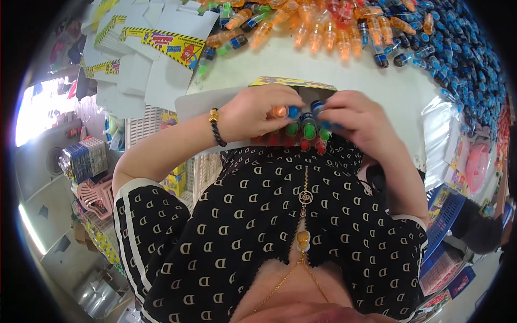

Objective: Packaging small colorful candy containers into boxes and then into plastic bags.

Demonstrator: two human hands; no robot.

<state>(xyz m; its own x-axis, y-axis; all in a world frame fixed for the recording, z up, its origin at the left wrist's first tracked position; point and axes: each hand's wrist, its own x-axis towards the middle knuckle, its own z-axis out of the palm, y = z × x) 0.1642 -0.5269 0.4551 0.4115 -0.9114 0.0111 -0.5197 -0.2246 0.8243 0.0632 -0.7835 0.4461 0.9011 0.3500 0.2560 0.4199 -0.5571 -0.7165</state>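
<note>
An opened display carton with a yellow printed edge (293, 82) lies at the table's near side, against my body. Small clear bottles stand in rows in it: green ones (309, 131) in the middle, red ones (305, 145) nearest me. Curled over the left of the rows, my left hand (262, 109) grips an orange bottle (279, 111), beside a blue one (293, 112). My right hand (353, 114), slightly blurred, has its fingers closed on a blue bottle (318, 106) with a dark cap, at the right of the rows. My fingers partly hide the carton's inside.
Orange bottles (329, 37) spread across the far table, with a large heap of blue bottles (458, 59) at right. Flattened white cartons (156, 51) pile up at far left. A pink stool (96, 196) stands left, a blue basket (447, 212) lower right.
</note>
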